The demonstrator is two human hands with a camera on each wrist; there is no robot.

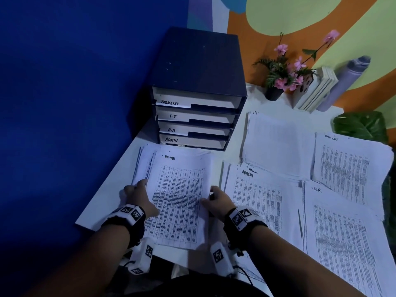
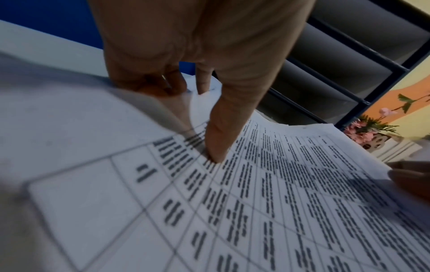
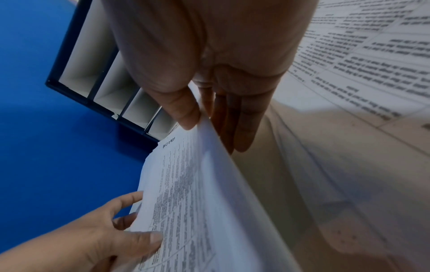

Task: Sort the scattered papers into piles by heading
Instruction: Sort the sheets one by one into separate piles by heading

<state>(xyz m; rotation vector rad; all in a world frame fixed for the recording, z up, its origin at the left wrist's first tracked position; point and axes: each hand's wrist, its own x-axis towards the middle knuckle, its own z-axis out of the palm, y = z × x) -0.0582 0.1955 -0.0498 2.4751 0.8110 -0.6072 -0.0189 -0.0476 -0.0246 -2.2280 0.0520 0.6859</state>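
Papers (image 1: pixel 267 202) cover white table (image 1: pixel 102 202); both hands (image 1: pixel 139 198) pinch ADMIN stack (image 1: pixel 177 189).

Your ADMIN stack (image 1: pixel 180 196) lies on the bench (image 1: pixel 100 202) just before the drawer unit (image 1: pixel 197 91), which stands at the back left. Right of that stack lies a second ADMIN pile (image 1: pixel 263 202), with the IT pile (image 1: pixel 276 142) behind it. Farther right, the H.R. pile (image 1: pixel 342 236) lies before the task list pile (image 1: pixel 347 166). The potted plant (image 1: pixel 280 78) and books (image 1: pixel 315 91) stand behind them all.
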